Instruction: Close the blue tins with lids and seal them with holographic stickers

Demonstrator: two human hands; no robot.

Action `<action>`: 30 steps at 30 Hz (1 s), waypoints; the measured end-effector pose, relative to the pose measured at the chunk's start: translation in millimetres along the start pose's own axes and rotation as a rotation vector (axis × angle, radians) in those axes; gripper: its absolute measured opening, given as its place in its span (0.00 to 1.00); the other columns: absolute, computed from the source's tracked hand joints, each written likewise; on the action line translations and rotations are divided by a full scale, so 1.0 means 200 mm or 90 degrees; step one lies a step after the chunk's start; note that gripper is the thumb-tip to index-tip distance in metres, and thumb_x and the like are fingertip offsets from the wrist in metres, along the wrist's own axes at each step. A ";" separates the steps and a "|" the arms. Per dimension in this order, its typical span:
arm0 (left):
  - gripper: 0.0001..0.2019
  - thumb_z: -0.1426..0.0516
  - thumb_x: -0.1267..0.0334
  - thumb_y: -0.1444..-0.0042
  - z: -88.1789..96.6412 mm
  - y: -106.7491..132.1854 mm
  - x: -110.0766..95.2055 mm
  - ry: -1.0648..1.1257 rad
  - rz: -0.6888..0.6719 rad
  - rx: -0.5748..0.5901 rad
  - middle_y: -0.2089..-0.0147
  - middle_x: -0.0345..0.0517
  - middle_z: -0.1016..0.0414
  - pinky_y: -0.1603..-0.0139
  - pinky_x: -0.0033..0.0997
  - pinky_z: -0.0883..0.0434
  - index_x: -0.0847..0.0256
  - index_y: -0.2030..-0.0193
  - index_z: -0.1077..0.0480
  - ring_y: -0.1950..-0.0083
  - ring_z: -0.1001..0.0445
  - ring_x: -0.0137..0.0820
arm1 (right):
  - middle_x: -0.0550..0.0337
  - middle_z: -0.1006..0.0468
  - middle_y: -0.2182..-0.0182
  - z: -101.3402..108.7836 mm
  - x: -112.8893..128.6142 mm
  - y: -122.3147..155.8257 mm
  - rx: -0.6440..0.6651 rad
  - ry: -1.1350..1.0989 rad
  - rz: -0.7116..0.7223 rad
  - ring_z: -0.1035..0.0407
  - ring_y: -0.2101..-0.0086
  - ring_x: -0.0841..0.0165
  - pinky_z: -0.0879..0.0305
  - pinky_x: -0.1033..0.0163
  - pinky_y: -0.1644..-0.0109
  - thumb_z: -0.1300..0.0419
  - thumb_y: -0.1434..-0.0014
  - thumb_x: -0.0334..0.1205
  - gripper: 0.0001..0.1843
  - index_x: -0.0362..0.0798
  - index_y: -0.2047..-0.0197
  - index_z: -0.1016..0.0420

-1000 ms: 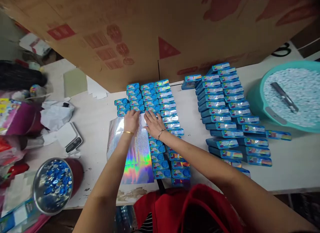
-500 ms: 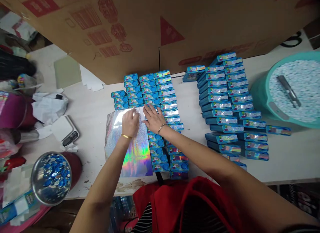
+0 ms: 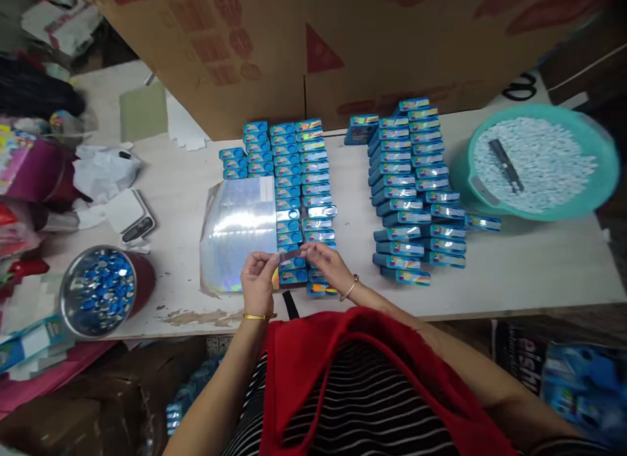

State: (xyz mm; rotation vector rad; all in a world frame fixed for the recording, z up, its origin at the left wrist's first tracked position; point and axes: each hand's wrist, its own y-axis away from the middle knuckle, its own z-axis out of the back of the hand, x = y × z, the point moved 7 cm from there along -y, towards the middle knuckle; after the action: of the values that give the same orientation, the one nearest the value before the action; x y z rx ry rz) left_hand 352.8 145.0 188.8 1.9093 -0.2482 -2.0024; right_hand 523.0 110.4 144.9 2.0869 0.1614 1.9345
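Note:
Between my two hands a small narrow sticker strip (image 3: 290,255) is stretched, looking dark at this angle. My left hand (image 3: 258,273) pinches its left end between thumb and finger, and my right hand (image 3: 326,263) pinches the right end. Under and left of my left hand lies a shiny holographic sheet (image 3: 238,237), with a whitish patch at its upper right corner. Below the strip stand columns of small blue boxes (image 3: 288,200), closely lined up. The boxes in the column to their right (image 3: 316,175) carry shiny strips on their top faces.
More blue boxes (image 3: 399,181) with shiny strips stand to the right. Beyond them is a teal basin (image 3: 595,175) of small white pieces with a dark scoop or tongs. A metal bowl (image 3: 71,312) holds blue pieces; a white scale (image 3: 125,211) sits nearby. A large carton (image 3: 274,51) stands behind.
Both hands have come off the sheet and boxes, moved back toward my body, and now hold a small strip between them. The camera view has shifted.

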 end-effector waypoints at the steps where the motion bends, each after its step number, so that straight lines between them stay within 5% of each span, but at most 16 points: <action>1: 0.15 0.34 0.57 0.59 -0.03 0.04 0.05 0.009 0.027 0.017 0.75 0.36 0.31 0.66 0.26 0.33 0.60 0.73 0.35 0.72 0.32 0.24 | 0.58 0.24 0.69 0.02 -0.03 0.09 -0.002 -0.033 -0.023 0.29 0.66 0.65 0.32 0.60 0.59 0.44 0.42 0.63 0.25 0.48 0.65 0.27; 6: 0.14 0.34 0.56 0.61 -0.14 0.21 0.29 -0.048 0.085 0.102 0.77 0.36 0.32 0.68 0.27 0.34 0.60 0.73 0.33 0.73 0.33 0.25 | 0.62 0.27 0.75 0.21 -0.13 0.37 -0.083 -0.060 -0.044 0.33 0.71 0.68 0.35 0.62 0.62 0.41 0.43 0.56 0.19 0.49 0.72 0.31; 11: 0.10 0.37 0.59 0.58 -0.20 0.24 0.43 -0.134 0.002 0.118 0.72 0.40 0.29 0.62 0.30 0.32 0.60 0.75 0.32 0.68 0.31 0.28 | 0.63 0.31 0.77 0.35 -0.19 0.45 -0.143 0.058 -0.005 0.37 0.73 0.69 0.38 0.64 0.65 0.43 0.41 0.52 0.17 0.49 0.73 0.32; 18: 0.05 0.38 0.62 0.52 -0.28 0.21 0.43 -0.356 -0.162 0.076 0.66 0.42 0.30 0.54 0.36 0.33 0.59 0.73 0.29 0.62 0.31 0.32 | 0.60 0.29 0.74 0.41 -0.22 0.40 -0.179 0.299 0.102 0.35 0.71 0.67 0.39 0.62 0.62 0.49 0.38 0.47 0.14 0.49 0.72 0.34; 30: 0.03 0.39 0.63 0.49 -0.35 0.21 0.44 -0.582 -0.185 0.064 0.59 0.48 0.29 0.49 0.49 0.39 0.57 0.71 0.29 0.51 0.32 0.44 | 0.56 0.23 0.67 0.41 -0.33 0.37 -0.147 0.519 0.112 0.31 0.62 0.64 0.44 0.58 0.53 0.50 0.36 0.39 0.11 0.48 0.67 0.30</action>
State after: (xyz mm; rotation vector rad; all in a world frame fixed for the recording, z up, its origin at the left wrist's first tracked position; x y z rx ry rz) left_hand 425.4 82.0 117.5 0.9746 -0.3073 -2.9922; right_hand 590.0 10.2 99.0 1.1045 -0.0823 2.6517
